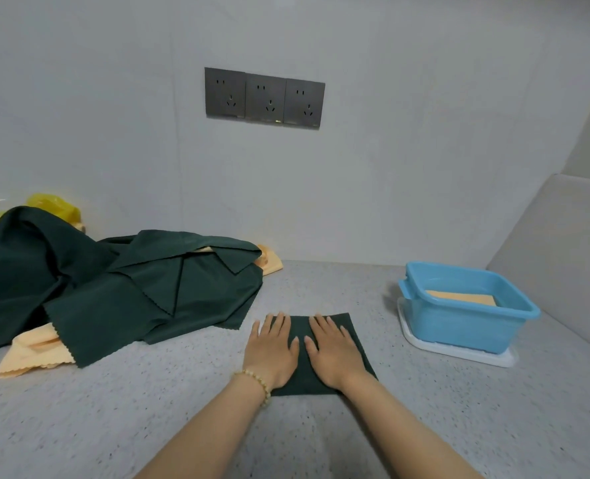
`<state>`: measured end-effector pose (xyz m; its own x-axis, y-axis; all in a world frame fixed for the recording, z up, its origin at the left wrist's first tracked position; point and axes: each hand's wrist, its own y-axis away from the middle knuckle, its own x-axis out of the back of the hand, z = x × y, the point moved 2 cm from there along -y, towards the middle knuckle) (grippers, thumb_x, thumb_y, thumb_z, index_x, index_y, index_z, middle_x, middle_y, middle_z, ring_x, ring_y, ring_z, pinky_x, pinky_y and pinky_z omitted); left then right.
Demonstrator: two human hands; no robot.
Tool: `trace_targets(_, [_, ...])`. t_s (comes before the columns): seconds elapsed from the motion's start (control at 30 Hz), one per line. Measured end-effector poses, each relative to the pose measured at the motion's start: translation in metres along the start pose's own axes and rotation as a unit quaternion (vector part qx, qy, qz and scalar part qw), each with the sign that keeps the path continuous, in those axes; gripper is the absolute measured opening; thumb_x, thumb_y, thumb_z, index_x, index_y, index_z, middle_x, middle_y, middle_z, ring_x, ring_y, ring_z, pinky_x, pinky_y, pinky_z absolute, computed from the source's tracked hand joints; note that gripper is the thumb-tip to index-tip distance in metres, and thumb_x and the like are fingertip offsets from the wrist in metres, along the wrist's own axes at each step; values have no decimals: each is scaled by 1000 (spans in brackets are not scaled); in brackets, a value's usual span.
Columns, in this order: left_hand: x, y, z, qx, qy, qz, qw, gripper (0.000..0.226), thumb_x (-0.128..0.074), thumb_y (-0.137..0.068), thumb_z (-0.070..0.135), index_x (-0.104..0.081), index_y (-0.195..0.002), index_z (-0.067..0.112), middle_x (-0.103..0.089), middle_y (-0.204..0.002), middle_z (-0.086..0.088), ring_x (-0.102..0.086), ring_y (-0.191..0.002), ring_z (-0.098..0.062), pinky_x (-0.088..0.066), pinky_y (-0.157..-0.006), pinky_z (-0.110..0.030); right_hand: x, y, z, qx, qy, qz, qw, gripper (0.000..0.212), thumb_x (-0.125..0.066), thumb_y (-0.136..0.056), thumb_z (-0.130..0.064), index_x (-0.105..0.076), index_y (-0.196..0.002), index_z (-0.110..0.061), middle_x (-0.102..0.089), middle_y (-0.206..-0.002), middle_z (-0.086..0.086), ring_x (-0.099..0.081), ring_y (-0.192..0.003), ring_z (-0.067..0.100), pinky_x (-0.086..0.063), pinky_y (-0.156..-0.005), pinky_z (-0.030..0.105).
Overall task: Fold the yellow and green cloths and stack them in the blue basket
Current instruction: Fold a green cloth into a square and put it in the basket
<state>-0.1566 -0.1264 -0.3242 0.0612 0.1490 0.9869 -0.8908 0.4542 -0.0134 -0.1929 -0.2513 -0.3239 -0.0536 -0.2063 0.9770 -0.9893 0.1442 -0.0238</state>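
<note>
A small folded dark green cloth [300, 328] lies flat on the speckled grey counter in front of me. My left hand [271, 350] and my right hand [333, 350] press on it side by side, palms down, fingers straight. To the right stands the blue basket [466, 323], with a folded yellow cloth [459, 297] lying flat inside. On the left is a loose heap of dark green cloths [114, 285], with yellow cloths [31, 354] showing from under it at the front and at the back right.
The basket stands on a white tray [459, 354]. A yellow plastic bag [53, 203] sits behind the heap at the wall. Three grey sockets [264, 98] are on the wall. A grey panel [563, 261] closes off the right side.
</note>
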Motion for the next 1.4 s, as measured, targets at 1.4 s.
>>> trace_targets(1.4, [34,137,-50,-259,-35,126,957,78,-40,-73,79,-56,-131,30,-58,-112,21,-42,-111,1,-7,-113,-26,45,140,63,208,68,29,975,54,-58,-85,-40,-49,-137,-27,-47,-139,-14,-43,-126,5,-12,-116,19])
